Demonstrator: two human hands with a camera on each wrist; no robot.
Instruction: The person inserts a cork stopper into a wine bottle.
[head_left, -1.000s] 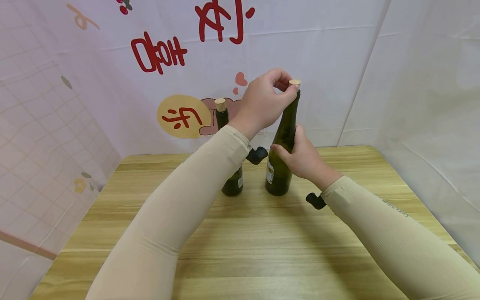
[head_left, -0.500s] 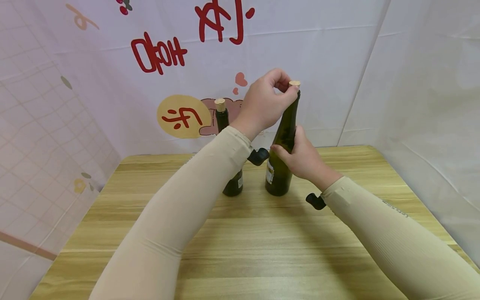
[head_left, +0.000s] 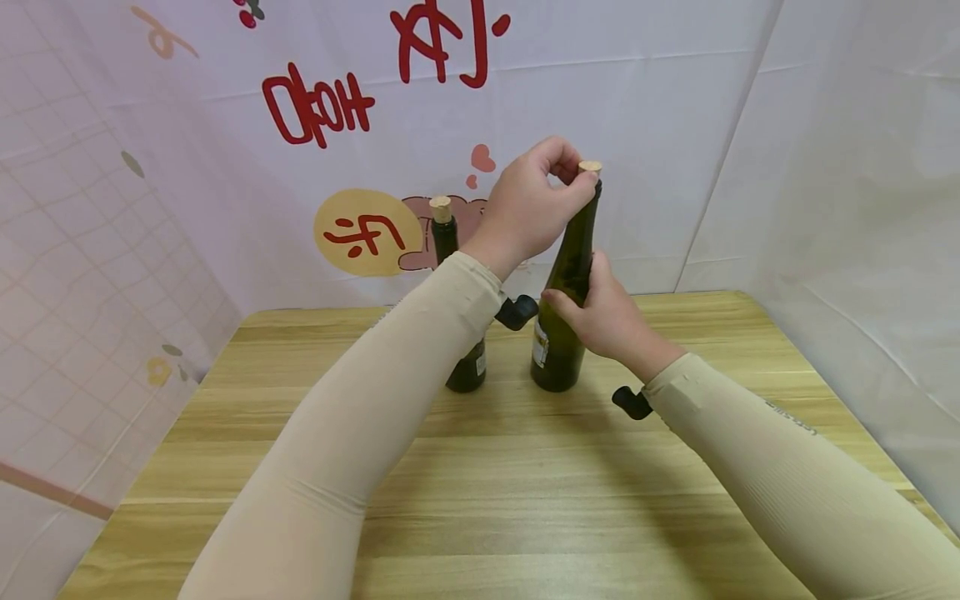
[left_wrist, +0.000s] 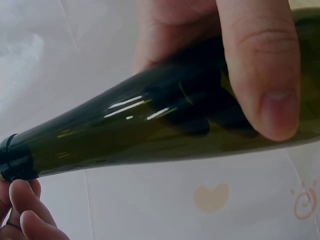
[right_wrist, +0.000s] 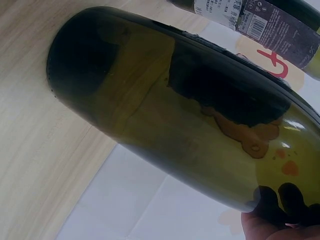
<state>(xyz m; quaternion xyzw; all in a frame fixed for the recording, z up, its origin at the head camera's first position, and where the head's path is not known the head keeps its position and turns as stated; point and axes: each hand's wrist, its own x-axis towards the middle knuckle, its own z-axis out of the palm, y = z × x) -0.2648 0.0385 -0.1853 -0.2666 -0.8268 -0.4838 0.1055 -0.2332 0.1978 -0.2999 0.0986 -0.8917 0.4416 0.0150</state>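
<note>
A green glass wine bottle (head_left: 572,250) stands on the table, its label turned to the left. My right hand (head_left: 611,312) grips its body at mid-height, the thumb across the near side. At the mouth, my left hand (head_left: 534,196) pinches a cork (head_left: 590,167) between thumb and fingers; part of the cork shows above the neck. In the left wrist view, the fingers (left_wrist: 30,200) lie right at the bottle's rim. A second dark bottle (head_left: 445,237) stands to the left, with a cork (head_left: 440,208) sticking up from its neck. My left forearm hides its middle.
The wooden table (head_left: 480,500) reaches back to a white cloth wall (head_left: 637,100) with red lettering close behind the bottles. Black camera mounts (head_left: 516,312) stick out from both wrists. In the right wrist view, the second bottle's label (right_wrist: 280,30) shows a barcode.
Over the last second almost nothing moves. The left forearm shifts very slightly to the right, while both hands keep their places on the cork and the bottle.
</note>
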